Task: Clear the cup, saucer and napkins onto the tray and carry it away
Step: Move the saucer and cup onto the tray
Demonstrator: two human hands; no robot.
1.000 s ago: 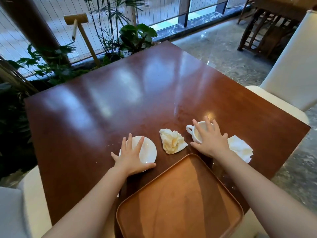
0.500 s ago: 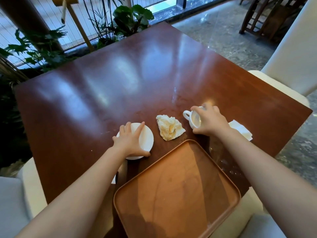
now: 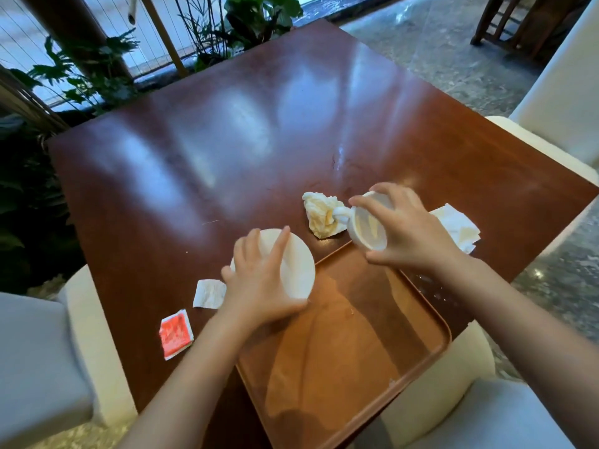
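My left hand [image 3: 259, 280] grips the white saucer [image 3: 296, 267], lifted and tilted over the far left corner of the brown tray [image 3: 353, 361]. My right hand [image 3: 408, 231] holds the white cup [image 3: 368, 226] tipped on its side, its mouth facing me, above the tray's far edge. A crumpled stained napkin [image 3: 319, 213] lies on the table just beyond the tray. A flat white napkin [image 3: 458, 226] lies to the right, partly behind my right wrist.
The glossy wooden table [image 3: 259, 131] carries a small white paper scrap [image 3: 209, 293] and a red-and-white packet [image 3: 175, 333] left of the tray. Cream chairs stand at the left [image 3: 81, 335] and right [image 3: 557, 92]. Plants [image 3: 259, 14] line the far window.
Both hands have lifted their items off the table and drawn them toward the tray. The saucer's move exposed the paper scrap; the packet has come into view.
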